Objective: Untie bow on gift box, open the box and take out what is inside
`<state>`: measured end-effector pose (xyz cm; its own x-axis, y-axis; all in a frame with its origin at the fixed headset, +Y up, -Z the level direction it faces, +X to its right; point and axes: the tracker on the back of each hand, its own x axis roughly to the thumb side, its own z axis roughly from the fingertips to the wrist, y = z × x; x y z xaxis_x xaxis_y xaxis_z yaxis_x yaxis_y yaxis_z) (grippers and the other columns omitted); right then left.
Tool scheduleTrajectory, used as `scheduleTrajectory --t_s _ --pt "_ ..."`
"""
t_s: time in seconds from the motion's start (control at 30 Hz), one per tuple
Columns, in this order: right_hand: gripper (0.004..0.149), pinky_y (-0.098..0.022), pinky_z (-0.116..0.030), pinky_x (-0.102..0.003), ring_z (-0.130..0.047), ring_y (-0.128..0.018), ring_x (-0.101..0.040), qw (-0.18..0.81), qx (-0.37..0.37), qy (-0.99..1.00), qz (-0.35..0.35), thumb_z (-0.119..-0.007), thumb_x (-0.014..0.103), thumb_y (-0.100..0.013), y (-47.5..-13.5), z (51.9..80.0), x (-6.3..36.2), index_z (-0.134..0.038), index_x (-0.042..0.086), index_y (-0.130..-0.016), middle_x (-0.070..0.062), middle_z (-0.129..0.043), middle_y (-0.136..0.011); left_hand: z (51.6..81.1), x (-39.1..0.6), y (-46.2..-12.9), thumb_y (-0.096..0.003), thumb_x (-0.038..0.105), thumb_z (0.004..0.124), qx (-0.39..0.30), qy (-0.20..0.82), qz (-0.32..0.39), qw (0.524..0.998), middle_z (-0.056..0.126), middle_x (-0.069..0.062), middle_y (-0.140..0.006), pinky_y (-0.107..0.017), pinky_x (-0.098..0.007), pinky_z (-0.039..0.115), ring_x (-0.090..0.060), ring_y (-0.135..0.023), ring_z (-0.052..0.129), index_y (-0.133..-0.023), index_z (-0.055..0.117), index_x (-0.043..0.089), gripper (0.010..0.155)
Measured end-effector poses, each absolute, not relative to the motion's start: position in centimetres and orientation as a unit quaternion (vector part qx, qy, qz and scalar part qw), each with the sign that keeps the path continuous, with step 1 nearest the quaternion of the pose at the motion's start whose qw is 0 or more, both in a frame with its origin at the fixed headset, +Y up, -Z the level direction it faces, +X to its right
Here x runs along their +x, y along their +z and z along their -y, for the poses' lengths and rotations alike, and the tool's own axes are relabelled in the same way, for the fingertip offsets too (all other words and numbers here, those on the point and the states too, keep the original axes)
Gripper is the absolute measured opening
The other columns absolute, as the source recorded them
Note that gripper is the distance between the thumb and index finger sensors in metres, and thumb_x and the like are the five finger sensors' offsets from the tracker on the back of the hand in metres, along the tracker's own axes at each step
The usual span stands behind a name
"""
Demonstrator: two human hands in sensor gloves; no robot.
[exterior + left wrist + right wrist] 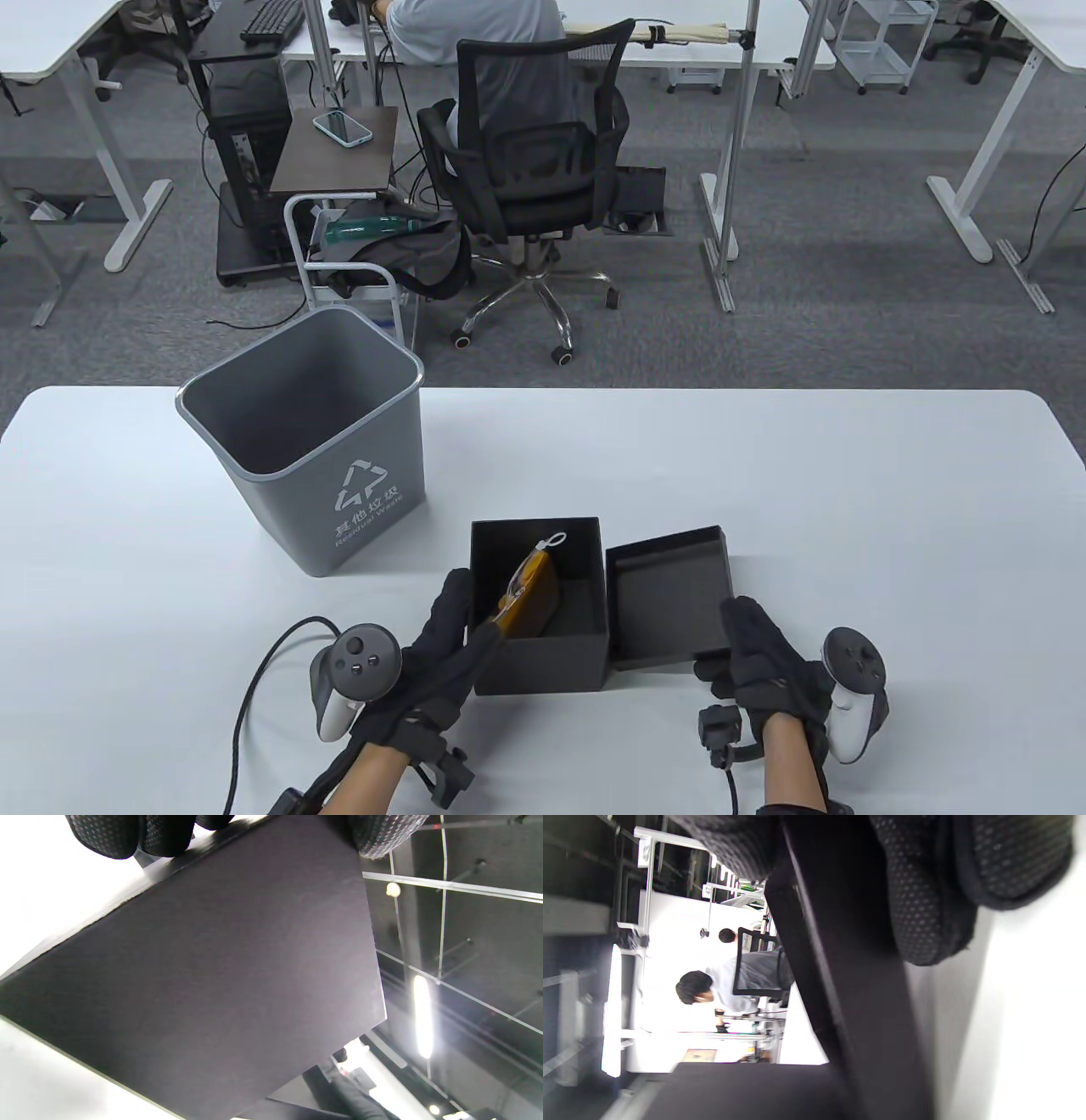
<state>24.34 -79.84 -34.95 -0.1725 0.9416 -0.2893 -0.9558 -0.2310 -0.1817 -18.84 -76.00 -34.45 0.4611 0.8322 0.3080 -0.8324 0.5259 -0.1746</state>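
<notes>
Box (543,654) open, upward | yellow item (530,601) leaning, long axis near-far

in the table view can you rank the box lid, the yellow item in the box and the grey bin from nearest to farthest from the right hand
1. The box lid: held at its near edge by the right hand.
2. The yellow item: inside the open box, left of the lid.
3. The grey bin: far left, behind the box.

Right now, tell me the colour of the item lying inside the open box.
Yellow-orange item, with a white loop at its top end; it leans inside the black box. Clearest in the table view.
</notes>
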Motion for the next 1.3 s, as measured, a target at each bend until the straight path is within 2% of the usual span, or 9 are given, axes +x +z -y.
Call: scheduleTrajectory --t_s 0.3,0.53,0.6,0.73,0.8,0.93,1.1,1.2,1.3 --pt "0.059 -0.034 -0.083 -0.048 -0.1 -0.047 -0.034 0.385 -0.165 0.908 -0.015 -0.076 0.034 -0.063 -35.5 78.9 22.5 -0.064 0.003 -0.111 -0.027 -0.082 -0.086 76.0 -18.7 -34.4 -0.0645 0.055 0.06 -0.008 0.491 0.179 0.852 0.032 -0.031 -0.122 -0.069 -0.065 0.064 -0.059 -0.103 0.056 -0.118 0.018 0.018 0.078" --pt "0.061 -0.041 -0.08 -0.052 -0.095 -0.055 -0.039 0.313 -0.151 0.938 -0.006 -0.077 0.037 -0.062 -35.4 78.0 21.4 -0.063 0.004 -0.112 -0.029 -0.077 -0.092 75.9 -18.6 -34.4 -0.0644 0.056 0.061 -0.003 0.49 0.178 0.853 0.031 -0.032 -0.122 -0.069 -0.065 0.064 -0.059 -0.104 0.055 -0.118 0.019 0.017 0.079" --pt "0.067 -0.051 -0.073 -0.057 -0.086 -0.068 -0.044 0.299 -0.124 0.946 0.024 -0.08 0.041 -0.061 -35.1 76.7 21.0 -0.059 0.006 -0.114 -0.03 -0.069 -0.099 75.7 -18.7 -34.3 -0.0641 0.057 0.062 0.003 0.493 0.18 0.851 0.027 -0.032 -0.122 -0.07 -0.066 0.062 -0.059 -0.105 0.051 -0.118 0.019 0.017 0.08" --pt "0.072 -0.068 -0.055 -0.063 -0.065 -0.091 -0.051 0.248 -0.016 0.954 0.169 -0.082 0.044 -0.06 -33.6 71.3 18.4 -0.053 0.011 -0.117 -0.024 -0.056 -0.111 75.4 -18.7 -34.2 -0.0638 0.058 0.063 0.004 0.502 0.184 0.845 0.026 -0.032 -0.122 -0.07 -0.066 0.062 -0.059 -0.105 0.05 -0.118 0.019 0.017 0.081" --pt "0.07 -0.071 -0.048 -0.064 -0.056 -0.097 -0.052 0.232 0.032 0.955 0.184 -0.083 0.042 -0.059 -33.1 69.0 16.4 -0.054 0.012 -0.116 -0.023 -0.054 -0.113 75.4 -18.7 -34.2 -0.0637 0.058 0.064 0.003 0.501 0.184 0.846 0.027 -0.032 -0.122 -0.07 -0.066 0.062 -0.059 -0.105 0.05 -0.119 0.019 0.017 0.081" --pt "0.071 -0.072 -0.05 -0.063 -0.056 -0.1 -0.051 0.136 0.129 0.963 0.191 -0.087 0.04 -0.057 -32.5 64.3 10.3 -0.056 0.016 -0.116 -0.019 -0.055 -0.115 75.5 -18.8 -34.3 -0.0627 0.059 0.067 -0.008 0.494 0.185 0.85 0.027 -0.032 -0.122 -0.07 -0.066 0.061 -0.059 -0.105 0.05 -0.119 0.02 0.016 0.084" --pt "0.066 -0.065 -0.067 -0.056 -0.079 -0.089 -0.039 -0.039 0.266 0.955 0.127 -0.088 0.03 -0.057 -34.6 61.9 2.3 -0.056 0.021 -0.114 -0.013 -0.067 -0.11 75.6 -18.7 -34.3 -0.0623 0.06 0.067 -0.007 0.488 0.186 0.853 0.03 -0.032 -0.122 -0.07 -0.066 0.062 -0.058 -0.105 0.052 -0.117 0.016 0.013 0.089" --pt "0.059 -0.062 -0.071 -0.052 -0.083 -0.086 -0.034 -0.166 0.334 0.927 0.038 -0.086 0.025 -0.057 -36.5 63.1 -2.0 -0.062 0.023 -0.111 -0.009 -0.072 -0.107 75.7 -18.5 -34.3 -0.0629 0.06 0.066 -0.02 0.495 0.183 0.849 0.029 -0.033 -0.122 -0.07 -0.066 0.062 -0.059 -0.105 0.05 -0.116 0.013 0.011 0.09" --pt "0.058 -0.057 -0.076 -0.047 -0.088 -0.079 -0.03 -0.265 0.339 0.903 -0.004 -0.086 0.025 -0.056 -38.2 64.9 -4.1 -0.063 0.025 -0.11 -0.006 -0.072 -0.108 75.7 -18.4 -34.4 -0.0636 0.059 0.065 -0.025 0.486 0.181 0.855 0.029 -0.033 -0.121 -0.07 -0.066 0.062 -0.059 -0.105 0.05 -0.115 0.011 0.01 0.089"
